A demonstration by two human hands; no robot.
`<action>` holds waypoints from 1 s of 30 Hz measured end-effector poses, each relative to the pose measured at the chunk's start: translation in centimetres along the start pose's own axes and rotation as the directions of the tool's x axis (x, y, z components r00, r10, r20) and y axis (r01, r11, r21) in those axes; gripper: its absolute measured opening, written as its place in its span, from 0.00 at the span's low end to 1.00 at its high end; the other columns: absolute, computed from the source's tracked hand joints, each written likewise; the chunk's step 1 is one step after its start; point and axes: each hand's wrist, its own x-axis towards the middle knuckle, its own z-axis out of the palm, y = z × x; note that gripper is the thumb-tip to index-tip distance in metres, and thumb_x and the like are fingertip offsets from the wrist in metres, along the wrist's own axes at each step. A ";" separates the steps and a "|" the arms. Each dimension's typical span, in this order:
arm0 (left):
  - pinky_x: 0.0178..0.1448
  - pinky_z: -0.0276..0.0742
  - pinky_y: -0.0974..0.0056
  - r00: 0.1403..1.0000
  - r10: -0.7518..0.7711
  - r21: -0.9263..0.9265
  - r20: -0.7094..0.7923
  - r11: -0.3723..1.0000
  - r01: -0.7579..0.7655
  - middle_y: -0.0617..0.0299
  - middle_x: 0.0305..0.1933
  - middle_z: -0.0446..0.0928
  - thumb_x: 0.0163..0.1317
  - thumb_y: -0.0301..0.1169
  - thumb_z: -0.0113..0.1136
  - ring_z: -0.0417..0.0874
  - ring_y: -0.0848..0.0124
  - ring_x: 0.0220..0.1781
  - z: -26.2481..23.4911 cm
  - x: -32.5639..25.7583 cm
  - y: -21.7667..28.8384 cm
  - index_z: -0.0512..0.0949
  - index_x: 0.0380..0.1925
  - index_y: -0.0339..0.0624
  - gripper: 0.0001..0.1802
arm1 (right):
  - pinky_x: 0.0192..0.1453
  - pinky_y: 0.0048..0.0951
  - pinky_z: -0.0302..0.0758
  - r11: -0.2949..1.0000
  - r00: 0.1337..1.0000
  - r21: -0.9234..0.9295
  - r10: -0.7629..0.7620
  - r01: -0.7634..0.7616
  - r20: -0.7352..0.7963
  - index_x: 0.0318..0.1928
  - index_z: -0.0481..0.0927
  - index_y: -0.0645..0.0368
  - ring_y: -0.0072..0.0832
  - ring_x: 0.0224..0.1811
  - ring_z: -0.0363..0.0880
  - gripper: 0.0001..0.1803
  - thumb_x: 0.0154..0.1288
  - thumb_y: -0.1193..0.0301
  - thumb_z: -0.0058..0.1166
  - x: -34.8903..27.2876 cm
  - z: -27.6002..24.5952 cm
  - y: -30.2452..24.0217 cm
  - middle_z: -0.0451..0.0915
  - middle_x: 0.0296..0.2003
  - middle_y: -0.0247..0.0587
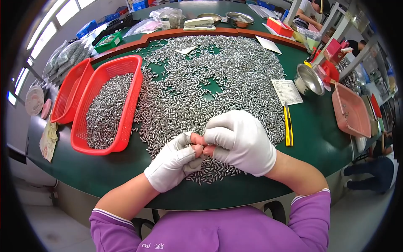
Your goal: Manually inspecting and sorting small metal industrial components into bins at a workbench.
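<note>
Left forearm (pixel 126 194) and right forearm (pixel 299 173) are angling inward. White-gloved left hand (pixel 176 160) and right hand (pixel 242 140) are meeting centrally, bare thumb and index fingertips (pixel 196 139) pinching close together, remaining fingers curling.

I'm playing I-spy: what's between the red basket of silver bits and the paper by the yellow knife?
In the head view: loose silver pieces, green table peeking through.
</note>
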 end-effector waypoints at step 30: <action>0.34 0.61 0.74 0.999 0.027 0.054 -0.038 0.998 -0.025 0.70 0.34 0.71 0.64 0.31 0.65 0.63 0.80 0.28 0.7 -0.1 0.2 0.70 0.41 0.47 0.12 | 0.25 0.35 0.72 0.995 0.997 -0.089 -0.041 0.035 -0.064 0.28 0.76 0.56 0.37 0.23 0.77 0.12 0.43 0.75 0.68 0.0 0.1 0.1 0.77 0.25 0.36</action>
